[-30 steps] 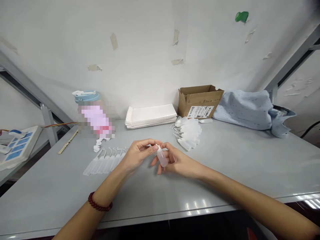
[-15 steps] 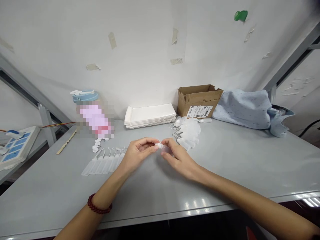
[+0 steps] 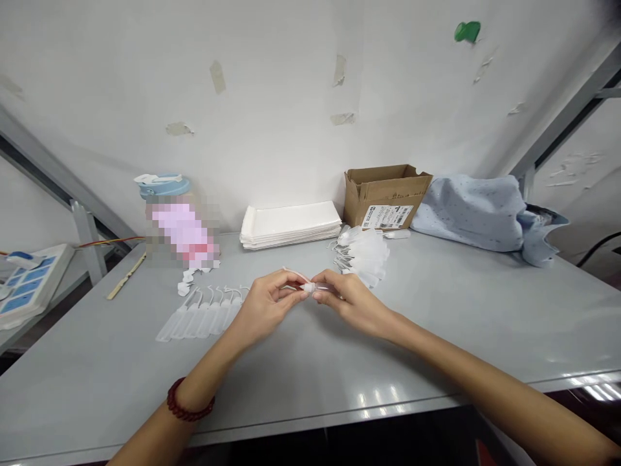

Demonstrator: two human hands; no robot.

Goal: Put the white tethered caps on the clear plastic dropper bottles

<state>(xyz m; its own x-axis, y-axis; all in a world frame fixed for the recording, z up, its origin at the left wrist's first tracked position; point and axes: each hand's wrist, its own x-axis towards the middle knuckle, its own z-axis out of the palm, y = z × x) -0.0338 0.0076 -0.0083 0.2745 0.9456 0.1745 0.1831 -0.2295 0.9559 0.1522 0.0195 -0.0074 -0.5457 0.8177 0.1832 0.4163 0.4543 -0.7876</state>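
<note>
Bottle [image 3: 324,287]: left hand [image 3: 270,299] pinching white tip [image 3: 307,287], right hand [image 3: 359,303] pinching body; contents too small to tell.

Open cardboard box [image 3: 369,194] stood by wall [image 3: 281,77], speckled light-blue cloth [image 3: 470,210] just beside it. White stack [image 3: 292,223] lay left of box. Thin stick [image 3: 125,277], probably wooden, rested on desk [image 3: 301,382]. Green patch [image 3: 468,32] stuck high on wall.

wht bottle tip [image 3: 308,287], lt blue speckled cloth [image 3: 470,212], dk red bracelet [image 3: 186,406]
</note>
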